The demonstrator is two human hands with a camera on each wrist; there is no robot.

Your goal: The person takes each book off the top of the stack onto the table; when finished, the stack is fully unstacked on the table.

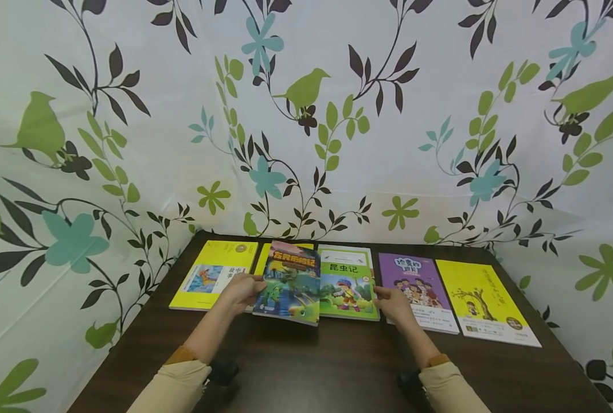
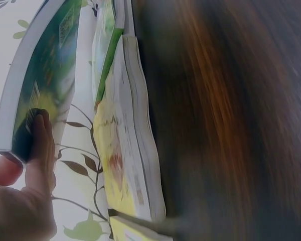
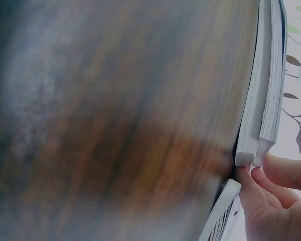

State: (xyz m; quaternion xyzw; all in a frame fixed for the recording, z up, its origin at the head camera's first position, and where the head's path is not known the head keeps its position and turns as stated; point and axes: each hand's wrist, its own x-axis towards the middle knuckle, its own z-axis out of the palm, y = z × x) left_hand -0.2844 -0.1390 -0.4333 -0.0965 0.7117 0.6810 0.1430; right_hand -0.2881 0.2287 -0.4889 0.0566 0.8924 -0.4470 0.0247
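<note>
My left hand [image 1: 243, 291] grips the left edge of a dark blue-green comic-style book [image 1: 292, 284] with an orange title. In the left wrist view that book [image 2: 49, 65] is raised and tilted above the others, fingers on its back cover. Partly hidden behind it lies a yellow book [image 1: 262, 258]. My right hand [image 1: 395, 305] pinches the lower right edge of a green-and-white book [image 1: 347, 287] with a cartoon child. The right wrist view shows two stacked book blocks [image 3: 268, 100], thumb at the upper one's corner and fingertips against the lower one's end.
On the dark wooden table [image 1: 306, 373], a yellow book [image 1: 203, 292] lies at the left. A purple-and-white book [image 1: 414, 281] and another yellow book [image 1: 487, 298] lie at the right. A patterned cloth [image 1: 306, 189] hangs behind the table's back edge.
</note>
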